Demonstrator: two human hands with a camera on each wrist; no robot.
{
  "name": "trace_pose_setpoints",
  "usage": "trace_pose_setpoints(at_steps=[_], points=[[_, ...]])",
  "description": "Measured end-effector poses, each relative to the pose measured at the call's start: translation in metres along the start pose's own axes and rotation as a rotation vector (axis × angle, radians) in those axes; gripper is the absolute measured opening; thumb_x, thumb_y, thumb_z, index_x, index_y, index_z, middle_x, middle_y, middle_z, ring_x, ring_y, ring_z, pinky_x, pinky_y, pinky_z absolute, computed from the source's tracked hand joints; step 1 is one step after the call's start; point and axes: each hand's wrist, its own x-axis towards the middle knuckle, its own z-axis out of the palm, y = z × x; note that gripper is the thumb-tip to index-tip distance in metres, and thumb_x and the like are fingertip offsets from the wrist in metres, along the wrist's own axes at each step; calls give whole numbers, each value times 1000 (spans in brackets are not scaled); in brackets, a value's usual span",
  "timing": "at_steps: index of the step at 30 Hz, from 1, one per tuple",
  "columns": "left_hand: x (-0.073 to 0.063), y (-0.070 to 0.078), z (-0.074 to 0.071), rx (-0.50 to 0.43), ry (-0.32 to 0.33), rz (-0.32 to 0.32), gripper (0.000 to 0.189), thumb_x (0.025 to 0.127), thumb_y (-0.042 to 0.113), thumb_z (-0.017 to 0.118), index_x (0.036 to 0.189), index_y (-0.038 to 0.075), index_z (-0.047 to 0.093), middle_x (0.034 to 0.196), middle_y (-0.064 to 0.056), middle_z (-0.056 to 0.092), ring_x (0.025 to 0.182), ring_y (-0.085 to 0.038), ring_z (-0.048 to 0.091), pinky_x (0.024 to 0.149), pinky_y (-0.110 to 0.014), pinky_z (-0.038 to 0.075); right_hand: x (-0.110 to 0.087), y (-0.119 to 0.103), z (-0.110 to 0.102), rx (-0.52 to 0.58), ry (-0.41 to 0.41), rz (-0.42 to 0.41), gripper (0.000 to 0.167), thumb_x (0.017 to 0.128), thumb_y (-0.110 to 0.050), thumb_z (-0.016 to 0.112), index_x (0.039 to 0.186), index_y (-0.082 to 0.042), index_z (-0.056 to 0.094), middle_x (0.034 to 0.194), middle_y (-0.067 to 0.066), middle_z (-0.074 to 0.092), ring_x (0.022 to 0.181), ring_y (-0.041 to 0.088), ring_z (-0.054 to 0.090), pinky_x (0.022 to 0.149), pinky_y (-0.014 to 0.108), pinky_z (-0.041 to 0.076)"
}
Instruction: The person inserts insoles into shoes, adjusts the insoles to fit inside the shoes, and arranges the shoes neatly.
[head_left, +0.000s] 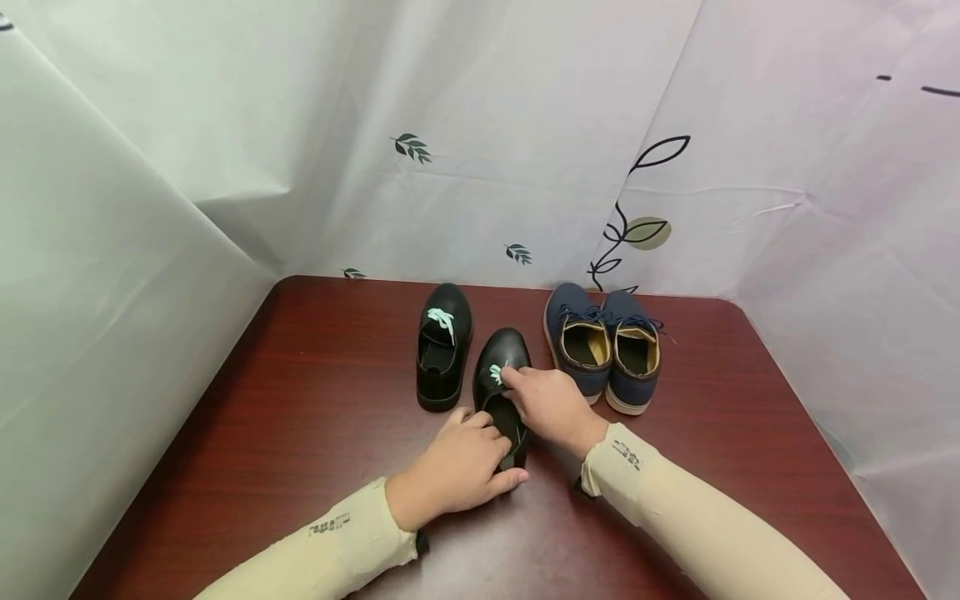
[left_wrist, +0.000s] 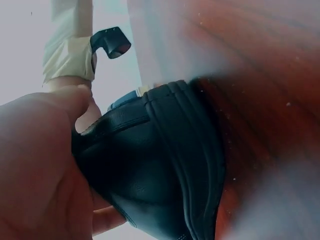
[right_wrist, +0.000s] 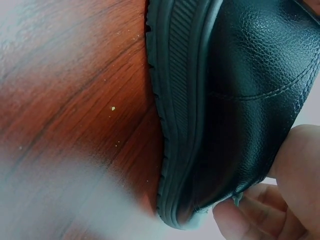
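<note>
A black leather shoe [head_left: 508, 343] with pale mint laces stands on the table, its toe away from me. My left hand [head_left: 461, 468] is at its heel end, fingers over the near side of the opening and thumb behind the heel. In the left wrist view the hand covers part of the shoe's back [left_wrist: 145, 170]. My right hand [head_left: 553, 406] pinches the shoe at the laced front of the opening. The right wrist view shows the shoe's pebbled side [right_wrist: 245, 105] and ridged sole, with fingertips [right_wrist: 235, 222] at the laces. A matching black shoe [head_left: 459, 321] stands to the left.
Two navy shoes [head_left: 555, 321] with dark laces and tan linings stand side by side at the right, close to my right hand. The dark red wooden table [head_left: 337, 367] has rounded far corners. Pale fabric sheets [head_left: 465, 200] with leaf prints hang around it on the far and side edges.
</note>
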Motion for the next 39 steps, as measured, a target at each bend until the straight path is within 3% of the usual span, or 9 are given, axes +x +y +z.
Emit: trace_pose_setpoints(at_steps=[11, 17, 20, 24, 26, 29, 33, 36, 39], points=[[2, -4, -3, -77, -67, -1, 54, 98, 64, 45, 108, 22, 77, 106, 3, 70, 107, -17, 55, 92, -47, 43, -1, 0, 0, 24, 4, 6, 17, 95, -24, 69, 92, -17, 54, 70, -3, 57, 59, 14, 59, 52, 30, 48], [0, -7, 6, -111, -56, 1, 43, 99, 57, 49, 104, 21, 72, 110, 2, 68, 114, -19, 53, 101, -46, 41, -6, 0, -4, 72, -41, 20, 13, 93, -30, 72, 93, -20, 64, 87, -3, 62, 70, 14, 62, 61, 32, 52], [-1, -8, 12, -190, -30, 5, 37, 99, 50, 54, 108, 18, 70, 113, 1, 67, 122, -20, 52, 108, -42, 39, -11, -2, -8, 109, -68, 33, 14, 95, -33, 69, 97, -19, 67, 104, 2, 63, 81, 16, 64, 68, 34, 54], [-5, -13, 17, -444, 141, -1, 26, 95, 33, 64, 111, 14, 70, 113, 1, 67, 120, -18, 55, 105, -35, 44, -20, -4, -11, 140, -41, 51, 12, 98, -30, 64, 98, -19, 68, 125, 11, 58, 101, 26, 59, 82, 38, 53], [-8, -18, 18, -561, 289, 14, 19, 90, 23, 67, 107, 13, 70, 110, 1, 67, 112, -16, 59, 97, -34, 49, -25, -7, -12, 133, 27, 37, 10, 96, -27, 65, 95, -19, 71, 128, 13, 58, 105, 30, 56, 87, 41, 52], [-12, -27, 18, -630, 497, 28, 13, 88, 13, 66, 100, 12, 70, 105, 2, 67, 100, -13, 62, 89, -33, 52, -31, -15, -16, 99, 146, -20, 10, 94, -23, 65, 91, -19, 73, 125, 12, 62, 103, 30, 55, 89, 43, 49], [-19, -38, 19, -679, 572, -64, 9, 91, 7, 64, 97, 10, 70, 101, 4, 66, 96, -11, 62, 85, -31, 52, -36, -35, -23, 97, 191, -91, 14, 95, -27, 62, 92, -18, 73, 116, 7, 66, 99, 26, 58, 88, 41, 49], [-23, -41, 18, -750, 500, -219, 9, 95, 8, 63, 98, 11, 71, 101, 7, 66, 96, -9, 63, 83, -31, 53, -41, -50, -26, 112, 95, -74, 25, 98, -42, 59, 94, -20, 69, 95, -3, 63, 74, 14, 57, 65, 29, 50], [-24, -43, 17, -830, 386, -383, 11, 98, 12, 62, 104, 13, 72, 105, 7, 67, 96, -10, 65, 84, -33, 54, -45, -60, -24, 112, -56, -7, 36, 94, -57, 60, 93, -21, 65, 80, -8, 55, 53, 5, 45, 44, 23, 36]])
